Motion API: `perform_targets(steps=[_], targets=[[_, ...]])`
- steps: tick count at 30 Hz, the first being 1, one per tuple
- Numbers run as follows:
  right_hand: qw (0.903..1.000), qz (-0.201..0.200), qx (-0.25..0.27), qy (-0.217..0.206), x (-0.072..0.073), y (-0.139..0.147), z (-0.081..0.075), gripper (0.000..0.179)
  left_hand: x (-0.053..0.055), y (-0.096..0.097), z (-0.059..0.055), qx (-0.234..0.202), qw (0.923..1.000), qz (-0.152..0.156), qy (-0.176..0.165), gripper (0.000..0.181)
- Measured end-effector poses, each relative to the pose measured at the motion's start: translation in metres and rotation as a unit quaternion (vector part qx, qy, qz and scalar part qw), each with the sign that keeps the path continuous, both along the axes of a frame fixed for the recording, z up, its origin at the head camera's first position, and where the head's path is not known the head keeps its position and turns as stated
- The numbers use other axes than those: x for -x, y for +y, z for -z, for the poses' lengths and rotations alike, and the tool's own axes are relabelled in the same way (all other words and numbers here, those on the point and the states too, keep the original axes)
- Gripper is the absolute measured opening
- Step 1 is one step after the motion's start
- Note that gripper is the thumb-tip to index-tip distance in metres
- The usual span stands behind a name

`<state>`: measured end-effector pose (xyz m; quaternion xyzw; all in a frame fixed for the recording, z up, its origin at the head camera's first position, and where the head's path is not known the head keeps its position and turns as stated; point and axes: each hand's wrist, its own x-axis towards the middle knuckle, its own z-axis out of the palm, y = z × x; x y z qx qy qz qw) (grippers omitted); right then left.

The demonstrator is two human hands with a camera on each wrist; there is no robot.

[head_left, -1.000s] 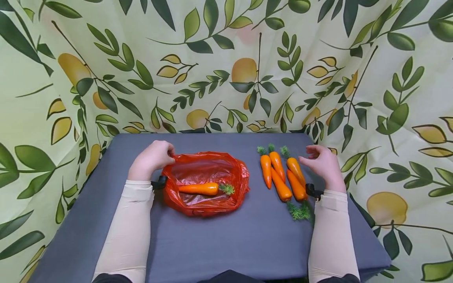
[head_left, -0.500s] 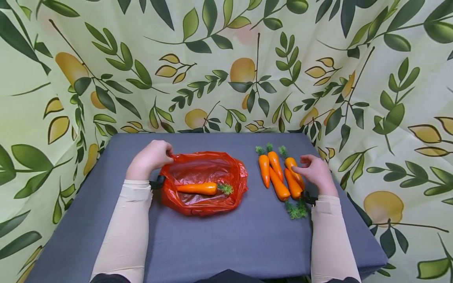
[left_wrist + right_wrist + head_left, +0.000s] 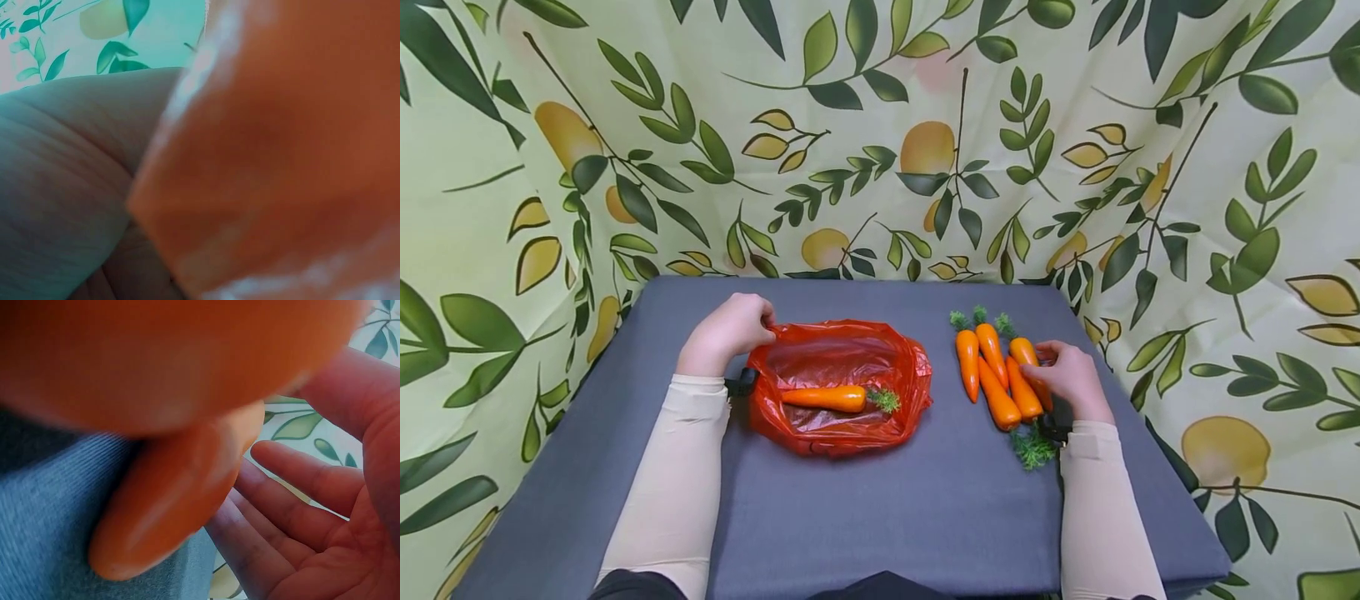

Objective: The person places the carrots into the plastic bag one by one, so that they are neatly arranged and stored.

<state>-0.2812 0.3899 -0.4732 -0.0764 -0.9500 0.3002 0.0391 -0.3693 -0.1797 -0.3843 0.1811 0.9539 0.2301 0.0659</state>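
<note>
My left hand (image 3: 726,333) pinches the left back rim of a red plastic bag (image 3: 835,442), which lies with its mouth spread wide. One orange carrot (image 3: 827,398) with a green top rests inside the bag. In the left wrist view the bag's film (image 3: 275,162) fills most of the picture. To the right, several carrots lie in a cluster. My right hand (image 3: 1075,379) is on the rightmost carrot (image 3: 169,506), thumb on one side and fingers along the other. Another carrot (image 3: 187,362) looms close to the right wrist camera and hides the thumb tip.
A grey cloth (image 3: 887,517) covers the table. Left of my right hand lie more carrots (image 3: 967,362), some with green tops toward the back, others toward the front. A leaf-patterned curtain (image 3: 865,192) encloses the table at the back and sides.
My right hand has moved left and down from beside the cluster onto the rightmost carrot. The left hand keeps its grip on the bag's rim.
</note>
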Motion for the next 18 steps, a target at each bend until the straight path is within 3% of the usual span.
perform_targets(steps=[18], targets=[[0.9998,0.008,-0.02,-0.003,0.0015,0.0036,0.0096,0.071,0.0004,0.0001,-0.0007,0.004,1.0,0.003,0.002,0.004]])
